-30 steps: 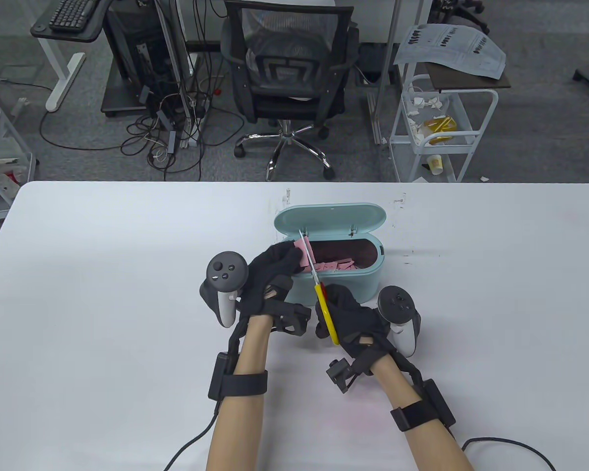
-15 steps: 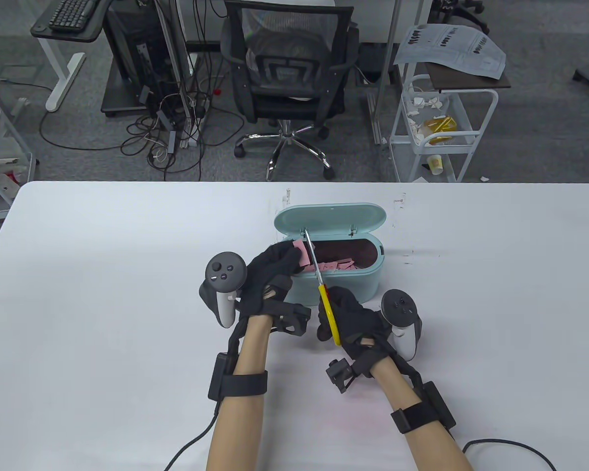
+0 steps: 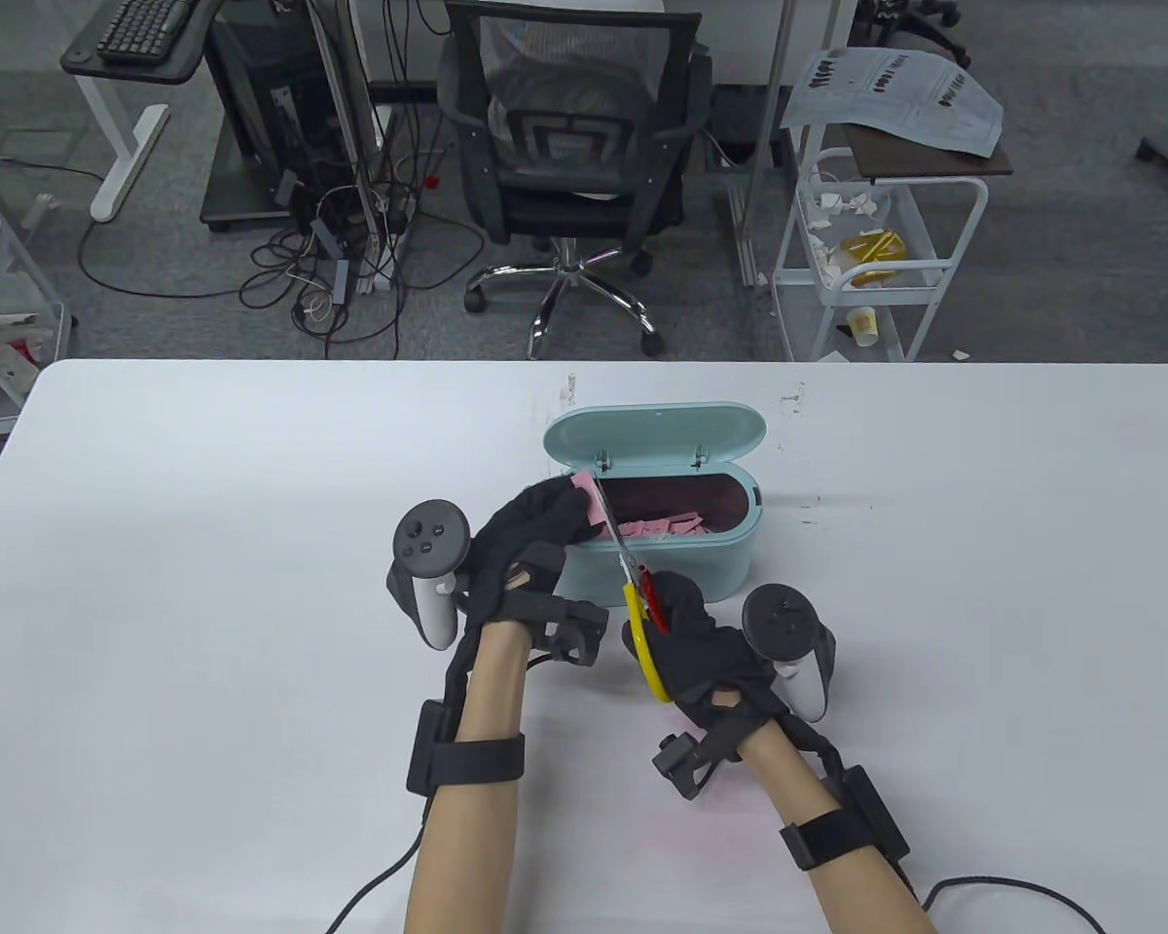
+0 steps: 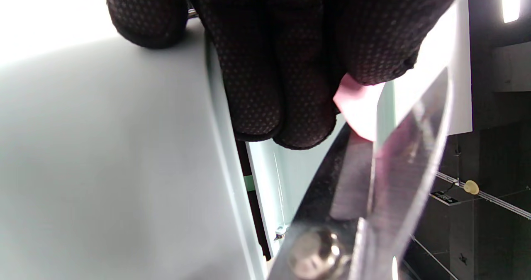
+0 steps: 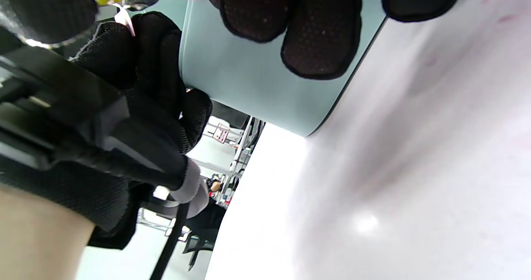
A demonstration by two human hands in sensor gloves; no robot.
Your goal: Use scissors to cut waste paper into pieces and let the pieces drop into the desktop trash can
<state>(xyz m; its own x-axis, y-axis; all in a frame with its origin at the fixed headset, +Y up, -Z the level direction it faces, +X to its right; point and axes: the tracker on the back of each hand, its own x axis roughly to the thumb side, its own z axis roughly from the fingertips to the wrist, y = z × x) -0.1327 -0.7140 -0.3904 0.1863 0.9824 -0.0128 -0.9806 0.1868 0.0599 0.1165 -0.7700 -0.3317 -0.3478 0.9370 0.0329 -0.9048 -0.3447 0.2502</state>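
Table view: left hand [image 3: 530, 545] pinches pink paper [image 3: 589, 501] over the teal trash can [image 3: 681, 559]; right hand [image 3: 701, 647] grips scissors [image 3: 633, 584]; an office chair [image 3: 569, 146] stands beyond the bench [image 3: 204, 545].

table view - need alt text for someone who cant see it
Two black-gloved hands cut pink paper over an open mint trash can on a white table: the left hand pinches the paper, the right hand works yellow-handled scissors. Pink pieces lie inside the can.
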